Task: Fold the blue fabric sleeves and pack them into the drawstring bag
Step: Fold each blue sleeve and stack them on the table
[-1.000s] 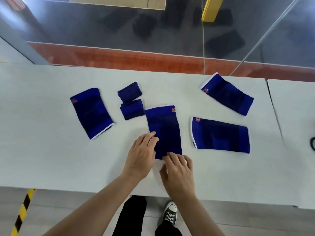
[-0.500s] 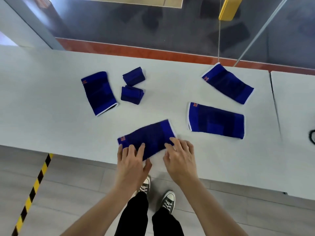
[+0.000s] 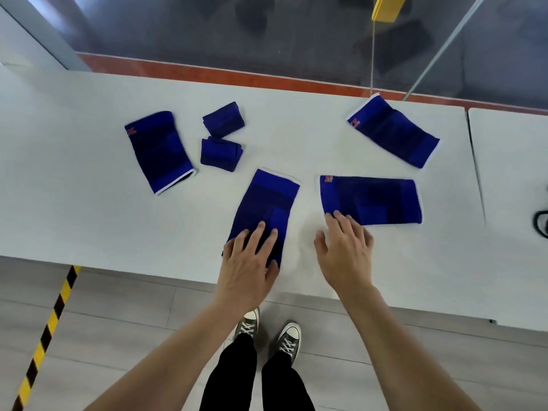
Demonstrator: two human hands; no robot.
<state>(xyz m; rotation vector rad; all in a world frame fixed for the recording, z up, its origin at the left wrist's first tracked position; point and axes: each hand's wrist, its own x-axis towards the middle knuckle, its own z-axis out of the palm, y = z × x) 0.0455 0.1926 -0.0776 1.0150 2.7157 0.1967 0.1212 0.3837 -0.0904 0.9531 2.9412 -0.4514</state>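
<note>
The step in hand looks like laying one sleeve out for folding: the left hand (image 3: 247, 261) lies flat, fingers straight and spread, pressing the near end of the middle sleeve (image 3: 267, 209), which runs from the table's near edge toward 1 o'clock. The right hand (image 3: 345, 252) is also spread and holds nothing; its fingertips (image 3: 336, 216) touch the near-left corner of the sleeve at 3 o'clock (image 3: 370, 200), which lies crosswise just beside the middle one. Two small folded bundles (image 3: 222, 137) sit at 11 o'clock, touching or nearly so, and by the look of them that part of the job is done. A flat sleeve at 10 o'clock (image 3: 158, 151) and another at 2 o'clock (image 3: 394, 132), near the far edge of the white table (image 3: 74, 173), lie untouched. No drawstring bag shows anywhere, so packing seems some way off. The next move likely calls for the left hand to pin the near end while the right lifts the far hem and brings it over squarely.
</note>
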